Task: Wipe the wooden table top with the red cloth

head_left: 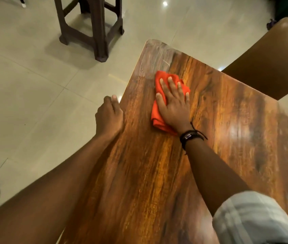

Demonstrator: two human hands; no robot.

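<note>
The red cloth point(159, 110) is pressed flat under the spread right hand point(173, 104) toward the far left of the wooden surface point(157, 173), its long axis running near to far; the surface's left edge is gripped by the left hand point(108, 115)

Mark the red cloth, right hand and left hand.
red cloth point(157, 118): head view, bare folded edge by the wrist.
right hand point(174, 104): head view, back of hand.
left hand point(108, 115): head view, back of hand.

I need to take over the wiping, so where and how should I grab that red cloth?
Come from above and press a flat palm on the red cloth's folded middle, as the right hand does. It lies flat on the table, so there is no raised edge to pinch.
</note>
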